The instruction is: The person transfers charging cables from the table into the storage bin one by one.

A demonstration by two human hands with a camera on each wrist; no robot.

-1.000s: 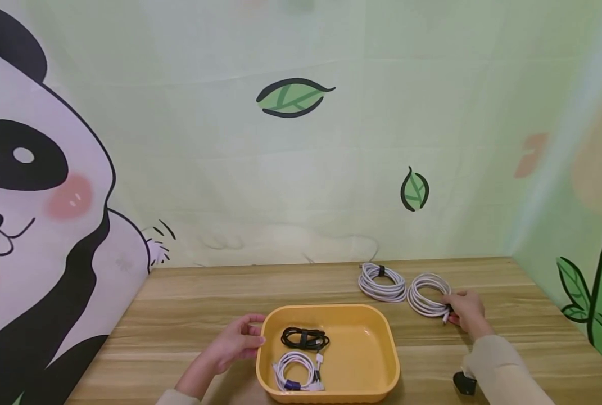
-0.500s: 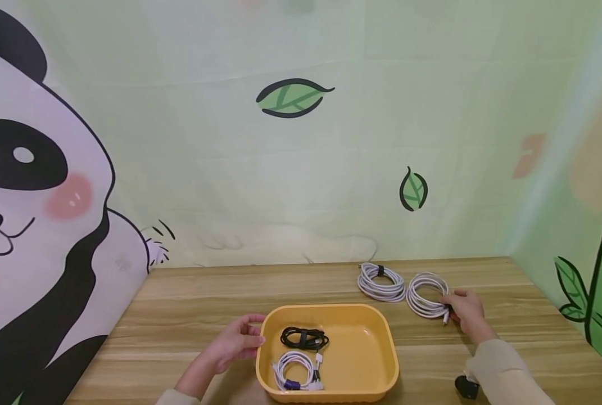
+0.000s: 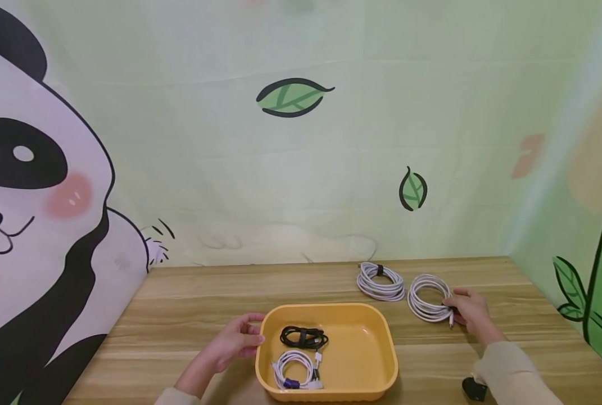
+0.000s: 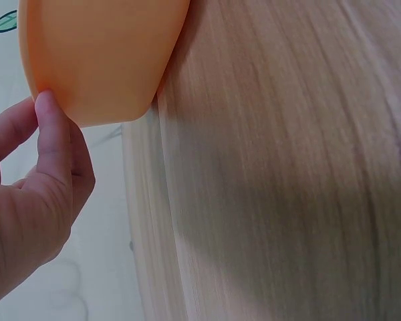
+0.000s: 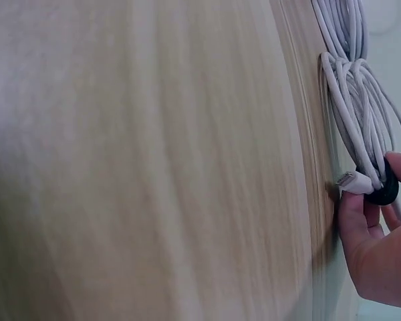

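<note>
My right hand point(image 3: 470, 312) pinches a coiled grey-white cable point(image 3: 422, 311) at its black strap point(image 5: 383, 187); a white metal-tipped plug point(image 5: 355, 182) sticks out by the fingers in the right wrist view. Just left of that coil lies another coiled grey-white cable point(image 3: 380, 284) with a black strap. A yellow bin point(image 3: 353, 365) stands at the front of the table. Inside its left half are a bundled black cable point(image 3: 293, 338) and a coiled white cable point(image 3: 281, 371) with a blue connector. My left hand point(image 3: 232, 343) touches the bin's left rim with thumb and fingertips.
The wood-grain table point(image 3: 204, 289) meets a pale green backdrop point(image 3: 204, 169) printed with leaves and a panda point(image 3: 37, 197). A small black object point(image 3: 474, 389) shows beside the right sleeve.
My right hand has shifted slightly right, and the coil it holds has moved slightly with it, away from the other coil. The left hand and the bin have stayed in place.
</note>
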